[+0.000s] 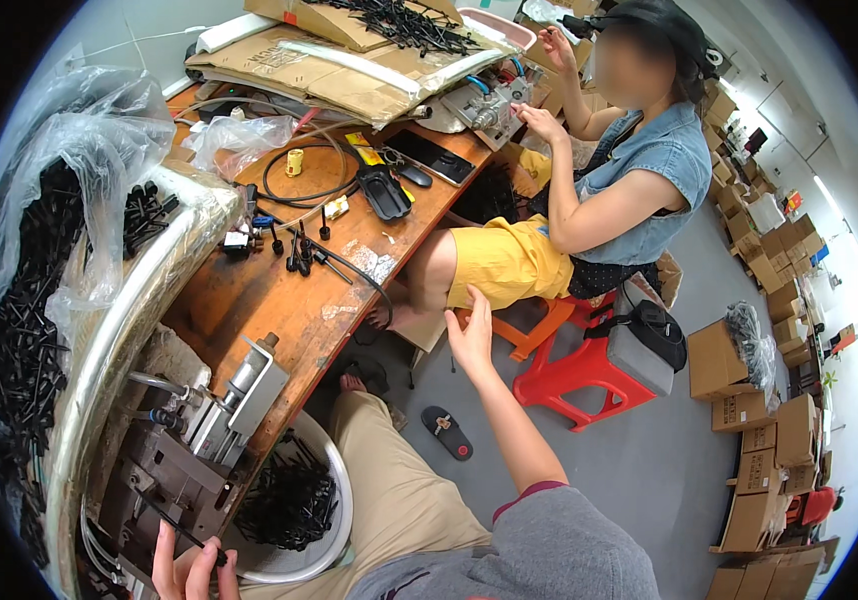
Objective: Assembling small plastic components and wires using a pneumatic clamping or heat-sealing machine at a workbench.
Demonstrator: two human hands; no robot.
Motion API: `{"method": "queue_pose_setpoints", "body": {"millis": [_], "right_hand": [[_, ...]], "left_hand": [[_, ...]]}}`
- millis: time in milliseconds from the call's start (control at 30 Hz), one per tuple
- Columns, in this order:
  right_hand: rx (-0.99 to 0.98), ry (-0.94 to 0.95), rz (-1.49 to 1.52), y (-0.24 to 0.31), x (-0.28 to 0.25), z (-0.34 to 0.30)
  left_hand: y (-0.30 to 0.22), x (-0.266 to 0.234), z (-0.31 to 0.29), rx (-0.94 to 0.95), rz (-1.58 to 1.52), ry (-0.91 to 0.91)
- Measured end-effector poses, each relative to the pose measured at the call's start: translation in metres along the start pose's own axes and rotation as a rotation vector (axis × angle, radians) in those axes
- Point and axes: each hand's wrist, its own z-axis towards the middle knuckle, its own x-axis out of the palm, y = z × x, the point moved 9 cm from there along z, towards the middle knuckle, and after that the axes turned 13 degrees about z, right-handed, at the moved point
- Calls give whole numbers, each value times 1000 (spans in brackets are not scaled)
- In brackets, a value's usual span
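Observation:
At the lower left, my left hand [194, 572] pinches a thin black plastic rod [181, 530] with a small knob at its end. The rod's far end reaches into a metal fixture [174, 470] clamped at the bench edge; how it sits there is hard to make out. My right hand [471, 338] is held out over the floor beside the bench, fingers apart and holding nothing. Below the fixture stands a white basin [341, 500] with many similar black parts [289, 500]. A pneumatic cylinder [246, 380] is mounted on the fixture.
A plastic-lined tray [139, 300] heaped with black parts [34, 330] borders the left. On the wooden bench [279, 315] lie a few loose parts, a cable, a phone [431, 157] and a black-yellow tool [384, 190]. A co-worker [629, 170] sits beyond, near a red stool [579, 378].

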Motion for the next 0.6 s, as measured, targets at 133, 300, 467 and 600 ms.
{"method": "queue_pose_setpoints", "body": {"millis": [133, 300, 467, 600], "right_hand": [[-101, -103, 323, 74, -28, 20], [-560, -125, 645, 236, -85, 39], [-676, -1, 917, 327, -99, 30], [-351, 232, 848, 287, -28, 5]], "left_hand": [[-7, 1, 3, 19, 32, 24], [-5, -4, 0, -10, 69, 18], [-10, -3, -1, -30, 109, -63], [11, -3, -21, -190, 17, -88]]}}
